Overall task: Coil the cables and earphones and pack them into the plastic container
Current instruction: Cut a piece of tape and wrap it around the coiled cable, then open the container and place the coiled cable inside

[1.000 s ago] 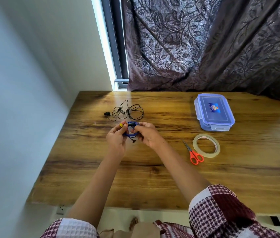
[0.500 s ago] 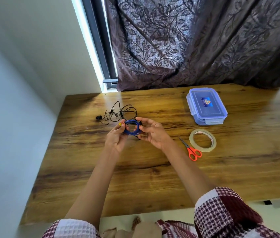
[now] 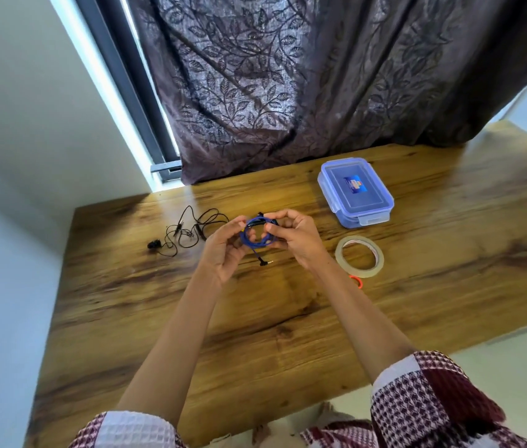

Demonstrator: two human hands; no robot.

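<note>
A blue cable point(image 3: 253, 243) wound into a small ring hangs between both hands above the wooden table point(image 3: 288, 318). My left hand point(image 3: 225, 250) pinches its left side and my right hand point(image 3: 294, 237) pinches its right side. A short tail with a black angled plug point(image 3: 263, 261) dangles below the ring. Black earphones point(image 3: 188, 231) lie loose and tangled on the table to the left of my hands. The clear plastic container point(image 3: 356, 192), with its blue-rimmed lid closed, stands at the back right.
A roll of clear tape point(image 3: 359, 256) lies right of my right hand. Just the orange handle of the scissors point(image 3: 356, 281) shows past my right wrist. A dark patterned curtain point(image 3: 304, 85) hangs behind the table, and a wall runs along the left.
The camera view has tilted and swung, so the table appears rotated. Both hands keep hold of the blue coil, now raised slightly, and its plug end now hangs free below.
</note>
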